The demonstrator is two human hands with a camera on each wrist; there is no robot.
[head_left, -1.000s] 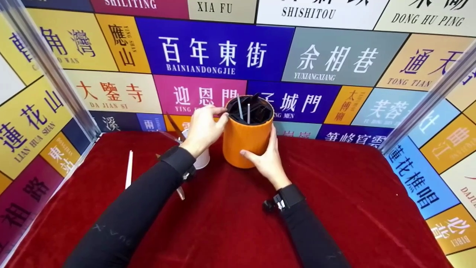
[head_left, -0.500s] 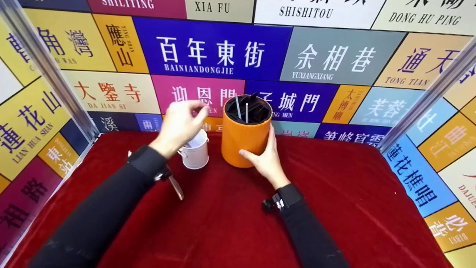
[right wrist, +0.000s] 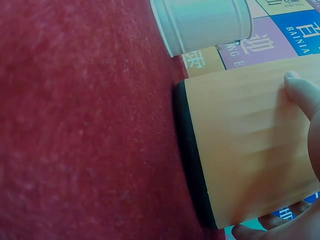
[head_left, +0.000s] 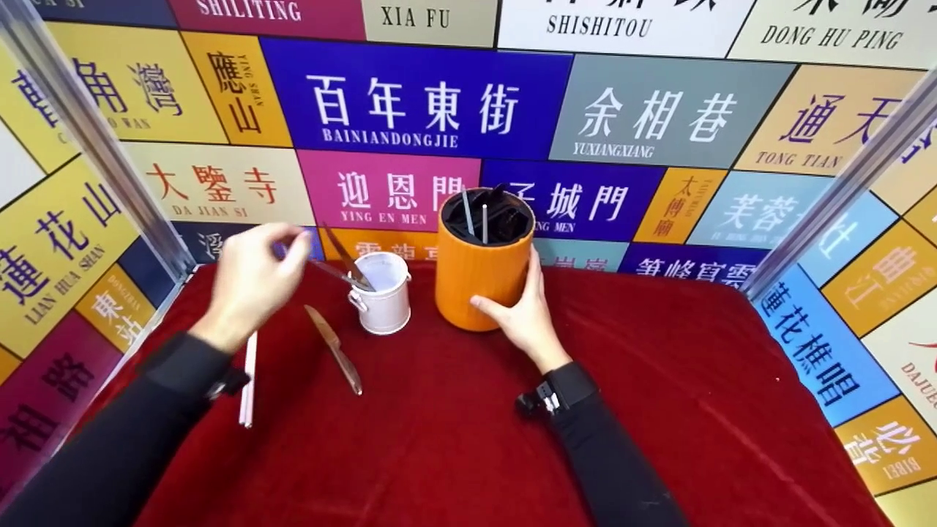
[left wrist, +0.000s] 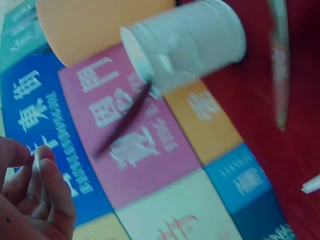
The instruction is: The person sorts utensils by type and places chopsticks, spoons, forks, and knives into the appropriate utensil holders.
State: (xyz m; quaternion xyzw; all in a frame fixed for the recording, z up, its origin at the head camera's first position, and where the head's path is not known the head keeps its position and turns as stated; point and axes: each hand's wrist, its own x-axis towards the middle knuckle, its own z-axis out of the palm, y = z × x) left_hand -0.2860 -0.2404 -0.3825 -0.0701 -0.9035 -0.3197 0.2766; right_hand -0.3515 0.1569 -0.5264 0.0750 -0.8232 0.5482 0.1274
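My right hand (head_left: 518, 315) grips the lower right side of an orange cylindrical utensil holder (head_left: 479, 285), thumb on its front. The holder is upright, with black filler inside and two thin pale sticks (head_left: 484, 223) poking up from it. In the right wrist view the holder's black base edge (right wrist: 192, 160) shows at the cloth. My left hand (head_left: 256, 274) is in the air at the left, fingers loosely bent with nothing seen between them. Between hand and holder stands a small white bucket (head_left: 386, 307) with a dark blade-like utensil (head_left: 340, 249) and a thin metallic one leaning out.
A table knife (head_left: 335, 351) lies on the red cloth (head_left: 454, 454) in front of the bucket. White sticks (head_left: 249, 388) lie farther left, partly behind my left forearm. A wall of coloured name panels (head_left: 417, 95) rises behind, with metal posts at both sides.
My left hand has left the holder's rim and swung left past the bucket, uncovering the bucket and the table knife. The right hand stays on the holder.
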